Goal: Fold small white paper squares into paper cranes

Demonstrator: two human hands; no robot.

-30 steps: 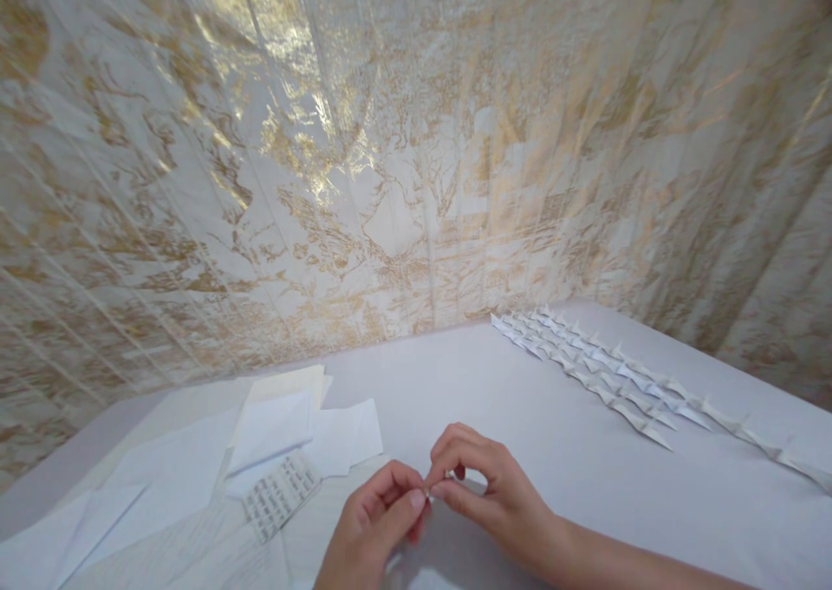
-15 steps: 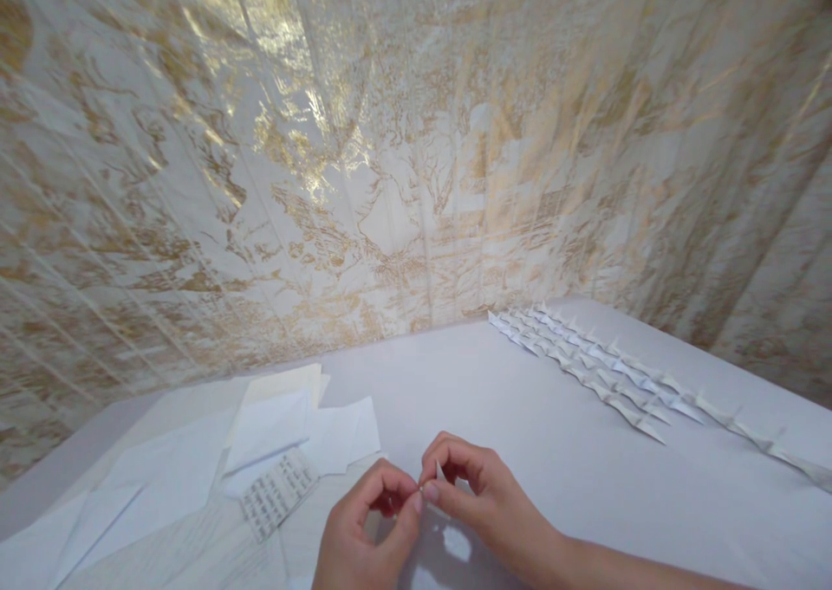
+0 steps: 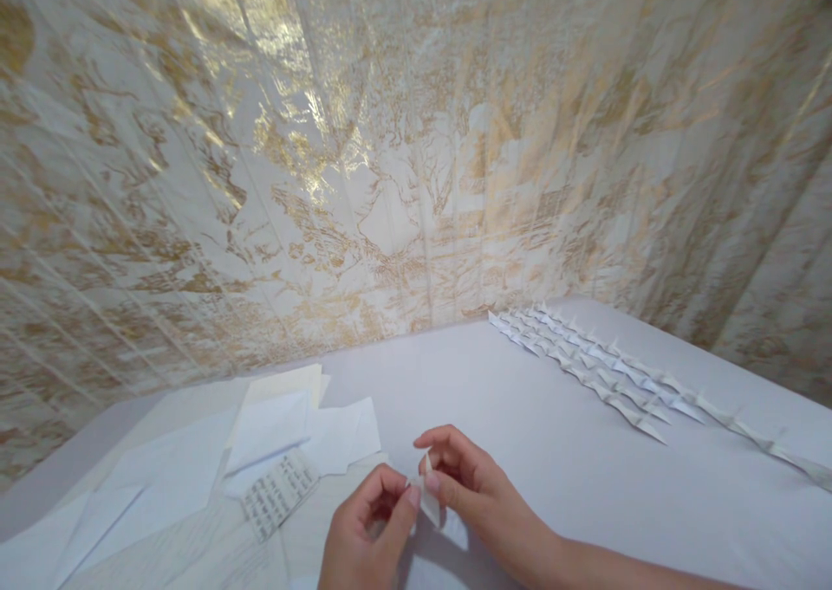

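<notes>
A small folded white paper piece (image 3: 430, 505) with a pointed tip is held between both hands, just above the near part of the table. My left hand (image 3: 372, 521) pinches its left side between thumb and index finger. My right hand (image 3: 471, 477) has its thumb against the paper's right side, with the index finger lifted and curved above the tip. The paper's lower edge hangs below the fingertips, and its far side is hidden by my fingers.
Loose white sheets (image 3: 169, 460) and a small sheet with handwriting (image 3: 279, 493) lie at the left. Rows of folded paper shapes (image 3: 604, 369) run along the right side of the white table (image 3: 442, 373). A gold-patterned curtain (image 3: 390, 183) hangs behind.
My right index finger has lifted away from the pinch. The folded paper has turned, so more of its body shows between my hands. My left hand has shifted slightly.
</notes>
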